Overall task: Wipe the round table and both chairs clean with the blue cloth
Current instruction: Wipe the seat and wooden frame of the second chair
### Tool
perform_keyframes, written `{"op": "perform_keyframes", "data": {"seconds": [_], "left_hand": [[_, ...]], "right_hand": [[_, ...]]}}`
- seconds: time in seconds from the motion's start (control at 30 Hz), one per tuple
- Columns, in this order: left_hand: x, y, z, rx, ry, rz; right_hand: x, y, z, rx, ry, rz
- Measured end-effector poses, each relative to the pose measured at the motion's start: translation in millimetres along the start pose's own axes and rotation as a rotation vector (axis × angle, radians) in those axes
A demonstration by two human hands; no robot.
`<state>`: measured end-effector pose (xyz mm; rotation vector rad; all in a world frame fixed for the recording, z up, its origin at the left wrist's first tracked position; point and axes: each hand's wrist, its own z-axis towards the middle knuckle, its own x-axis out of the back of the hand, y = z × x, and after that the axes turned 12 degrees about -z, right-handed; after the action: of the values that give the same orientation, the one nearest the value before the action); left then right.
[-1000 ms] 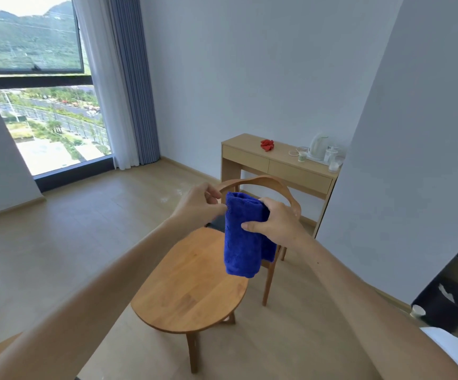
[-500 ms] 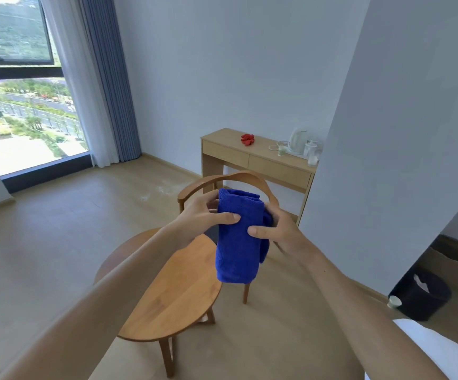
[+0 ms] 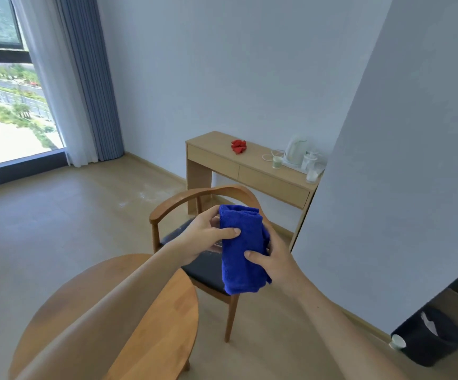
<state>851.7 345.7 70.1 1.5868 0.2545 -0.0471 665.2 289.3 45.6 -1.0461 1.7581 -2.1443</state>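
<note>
Above the chair's dark seat, the blue cloth (image 3: 240,250) hangs folded in mid-air, held up between both hands! The left hand (image 3: 204,238) pinches its upper left edge, thumb pressed flat across the front, fingers tucked behind. The right hand (image 3: 273,257) grips it lower down on the right side, thumb on the front face and fingers wrapped round the back. The cloth's lower end dangles free, touching nothing.

Right behind the cloth stands the chair (image 3: 195,198), its curved wooden backrest arching past the cloth's top edge, dark seat pad underneath. Just this side of the chair, down to the left of the cloth, sits the round table (image 3: 164,325), with the left forearm crossing over its wooden top.

Further out beyond the chair, a wooden desk (image 3: 222,160) stands against the wall, carrying a red object (image 3: 239,146), a white kettle (image 3: 295,150) and a small cup (image 3: 276,162). Far right of the cloth, a dark waste bin (image 3: 428,338) sits on the floor with a paper cup (image 3: 397,342) beside it. Far left, curtains (image 3: 85,78) frame a big window (image 3: 8,105).
</note>
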Motion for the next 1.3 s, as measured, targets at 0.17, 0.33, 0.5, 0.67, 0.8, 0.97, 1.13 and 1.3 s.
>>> {"op": "perform_keyframes", "data": {"seconds": [0.17, 0.33, 0.5, 0.67, 0.8, 0.97, 1.13, 1.3], "left_hand": [[9.5, -19.1, 93.1, 0.092, 0.010, -0.119], [14.8, -47.1, 162.7, 0.137, 0.023, -0.229], [31.0, -71.6, 233.4, 0.152, 0.104, -0.378], [50.5, -104.3, 313.8, 0.100, 0.286, -0.459], [64.5, -136.1, 386.0, 0.067, 0.489, -0.516], [68.2, -168.8, 453.7, 0.103, 0.722, -0.583], [89.1, -186.3, 477.3, 0.190, 0.896, -0.449], [133.6, -219.2, 468.8, 0.360, 0.985, -0.161]], "right_hand": [[31.8, 32.2, 79.3, -0.111, -0.014, -0.050], [65.0, 66.7, 144.6, -0.255, -0.083, -0.047], [85.2, 101.4, 225.7, -0.241, -0.189, -0.072], [91.4, 146.3, 327.7, -0.167, -0.386, -0.106], [97.0, 194.0, 428.7, -0.114, -0.573, -0.175], [102.8, 245.1, 525.3, -0.063, -0.771, -0.272], [78.3, 273.6, 580.8, -0.025, -0.919, -0.324], [24.1, 294.3, 615.0, 0.117, -1.009, -0.462]]}}
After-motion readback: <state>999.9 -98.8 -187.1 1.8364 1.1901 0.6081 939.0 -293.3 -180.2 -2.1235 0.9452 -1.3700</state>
